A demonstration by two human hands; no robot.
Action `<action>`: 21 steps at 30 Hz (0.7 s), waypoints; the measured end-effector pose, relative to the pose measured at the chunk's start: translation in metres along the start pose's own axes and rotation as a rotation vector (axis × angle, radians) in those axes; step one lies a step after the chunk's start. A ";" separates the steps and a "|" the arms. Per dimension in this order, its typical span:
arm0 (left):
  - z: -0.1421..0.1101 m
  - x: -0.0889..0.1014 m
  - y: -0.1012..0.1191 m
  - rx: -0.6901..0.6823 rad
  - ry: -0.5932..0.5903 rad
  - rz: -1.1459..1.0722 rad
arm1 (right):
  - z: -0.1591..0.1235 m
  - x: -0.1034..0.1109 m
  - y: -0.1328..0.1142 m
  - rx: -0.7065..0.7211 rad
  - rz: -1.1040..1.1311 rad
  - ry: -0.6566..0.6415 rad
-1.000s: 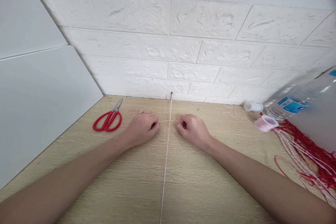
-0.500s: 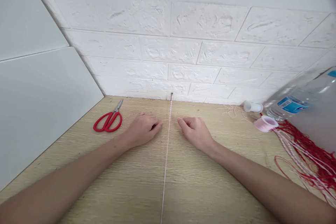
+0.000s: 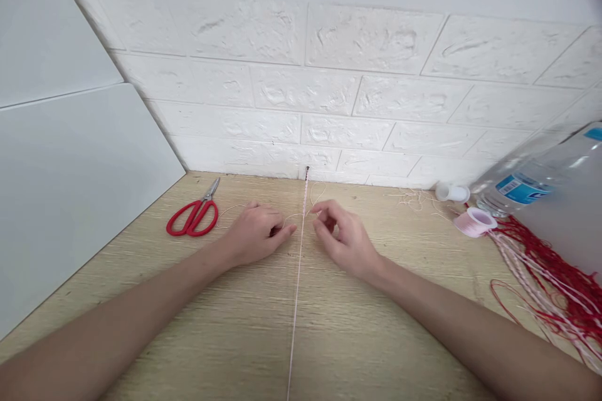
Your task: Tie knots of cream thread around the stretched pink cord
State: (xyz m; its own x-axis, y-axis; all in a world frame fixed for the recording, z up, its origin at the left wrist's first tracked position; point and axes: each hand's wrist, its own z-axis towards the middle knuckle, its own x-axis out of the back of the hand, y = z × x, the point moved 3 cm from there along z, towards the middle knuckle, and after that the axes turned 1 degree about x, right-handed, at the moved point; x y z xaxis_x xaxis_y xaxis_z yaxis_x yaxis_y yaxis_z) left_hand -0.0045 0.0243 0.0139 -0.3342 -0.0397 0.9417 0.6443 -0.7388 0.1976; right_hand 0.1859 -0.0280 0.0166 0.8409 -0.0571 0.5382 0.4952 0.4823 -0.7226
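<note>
A taut pale pink cord runs from a dark nail at the wall's foot down toward me. Its upper stretch is a knotted pink braid. Left of the cord, my left hand rests on the table, fingers curled and closed on a thin beige thread that reaches the cord below the braid. My right hand is just right of the cord, thumb and forefinger parted beside the thread. A loose loop of thread stands above its fingertips.
Red-handled scissors lie left of my left hand. At the right are thread scraps, a white spool, a pink thread spool, a water bottle and red cords. A white brick-pattern wall closes off the back.
My right thumb and forefinger have gone from pinched together to parted, and that hand sits slightly closer to the cord. A thread loop now shows right of the braid. My left hand barely moved.
</note>
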 end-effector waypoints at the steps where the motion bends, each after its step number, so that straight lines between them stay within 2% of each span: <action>1: -0.001 0.001 0.003 -0.010 -0.007 -0.007 | -0.002 -0.004 -0.002 -0.003 0.040 -0.060; 5: -0.007 0.008 0.018 -0.057 -0.043 -0.051 | -0.007 -0.013 -0.008 0.072 0.094 -0.184; 12: -0.016 0.021 0.046 -0.188 -0.092 -0.210 | -0.006 -0.014 -0.006 0.155 0.092 -0.185; 15: -0.017 0.025 0.049 -0.221 -0.105 -0.334 | -0.006 -0.013 -0.003 0.108 0.086 -0.188; 18: -0.018 0.025 0.048 -0.209 -0.118 -0.462 | -0.006 -0.013 -0.004 0.095 0.127 -0.262; 21: -0.021 0.021 0.048 -0.188 -0.179 -0.558 | -0.006 -0.014 -0.005 0.088 0.170 -0.317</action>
State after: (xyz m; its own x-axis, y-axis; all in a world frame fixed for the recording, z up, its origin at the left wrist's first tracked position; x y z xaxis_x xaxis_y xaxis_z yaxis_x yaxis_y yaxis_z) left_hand 0.0046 -0.0257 0.0371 -0.4548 0.4893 0.7442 0.2675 -0.7220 0.6381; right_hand 0.1729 -0.0348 0.0107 0.7933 0.2972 0.5314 0.3221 0.5357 -0.7805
